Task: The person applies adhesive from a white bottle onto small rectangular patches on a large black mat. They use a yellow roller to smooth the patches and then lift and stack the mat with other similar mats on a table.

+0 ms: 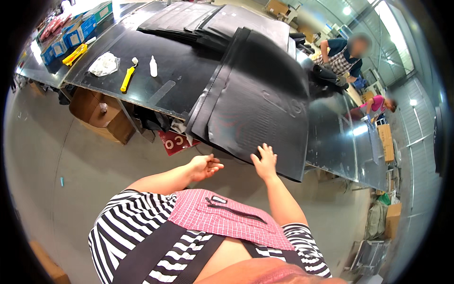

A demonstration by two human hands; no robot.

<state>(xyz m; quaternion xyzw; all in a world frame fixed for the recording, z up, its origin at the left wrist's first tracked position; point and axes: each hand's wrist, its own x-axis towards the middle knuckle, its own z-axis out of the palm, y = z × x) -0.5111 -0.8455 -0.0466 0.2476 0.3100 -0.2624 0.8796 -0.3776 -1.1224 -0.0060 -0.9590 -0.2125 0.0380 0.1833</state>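
A large black embossed sheet (260, 111), looking like rubber or plastic, lies over other black sheets and juts past the table's near edge toward me. My right hand (266, 163) rests on its near edge with the fingers spread. In front of the same edge, a little apart from it, my left hand (205, 167) is in the air. Its fingers are loosely bent and separated, with nothing visible in them. Behind the top sheet, a pile of more black sheets (189, 21) covers the far part of the table.
On the dark table (146, 61) are a white bottle (153, 66), a yellow-handled tool (127, 78), a plastic bag (104, 64) and blue boxes (73, 35). Underneath stands an open carton (106, 120). Two people work at the right; one (341, 57) handles a black roll.
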